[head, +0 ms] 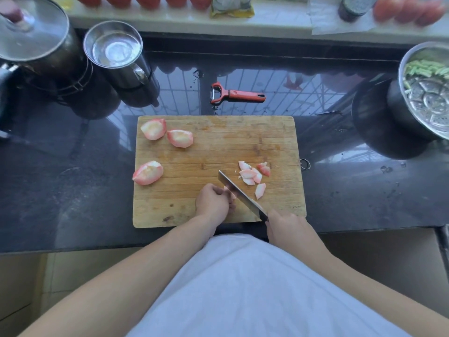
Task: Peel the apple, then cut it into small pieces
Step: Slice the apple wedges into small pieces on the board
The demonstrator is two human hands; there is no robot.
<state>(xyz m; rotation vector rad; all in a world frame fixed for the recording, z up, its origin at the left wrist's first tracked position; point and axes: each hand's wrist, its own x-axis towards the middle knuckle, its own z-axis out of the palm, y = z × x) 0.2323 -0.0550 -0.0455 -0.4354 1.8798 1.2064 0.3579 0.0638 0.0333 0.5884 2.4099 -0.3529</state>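
Note:
A wooden cutting board (218,142) lies on the dark counter. Three peeled, pinkish apple quarters rest on its left side: two at the back (153,129) (180,138) and one nearer (147,172). Several small cut pieces (252,175) lie right of the middle. My right hand (285,226) grips the handle of a cleaver (239,193), whose blade slants across the board. My left hand (213,201) curls around a small apple piece (229,192) right against the blade; the piece is mostly hidden.
A red peeler (237,94) lies behind the board. A steel jug (116,54) and a lidded pot (31,42) stand at the back left. A steel bowl with green vegetables (427,86) sits at the right. Tomatoes line the sill (170,1).

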